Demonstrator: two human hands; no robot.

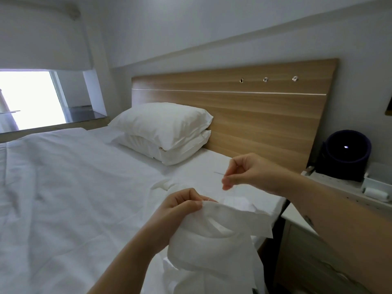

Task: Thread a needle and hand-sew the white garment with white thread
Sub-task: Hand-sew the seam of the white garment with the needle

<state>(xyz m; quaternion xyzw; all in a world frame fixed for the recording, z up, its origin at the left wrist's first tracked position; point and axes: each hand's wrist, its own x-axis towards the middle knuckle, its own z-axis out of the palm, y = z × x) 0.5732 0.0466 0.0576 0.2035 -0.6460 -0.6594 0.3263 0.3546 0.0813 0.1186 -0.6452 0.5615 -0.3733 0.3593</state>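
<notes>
Head view | right hand [248,172] pinched the needle [219,173] between thumb and forefinger, just above the white garment [212,240] | left hand [182,205] gripped the garment's top edge over the bed [63,187] | needle lay near level, free end pointing left | judged: stitch pull, best done with edge taut, pull steady | thread too faint to trace

Your left grip [182,205] is near, mid-frame. Its forearm rises from the lower left, fingers curled, thumb and forefinger pinching the garment [212,240] edge. Your right grip [248,172] is farther, right and higher, with its forearm entering from the right edge. Its fingertips pinch the needle [218,173], which sticks out leftward. The grips are apart.
</notes>
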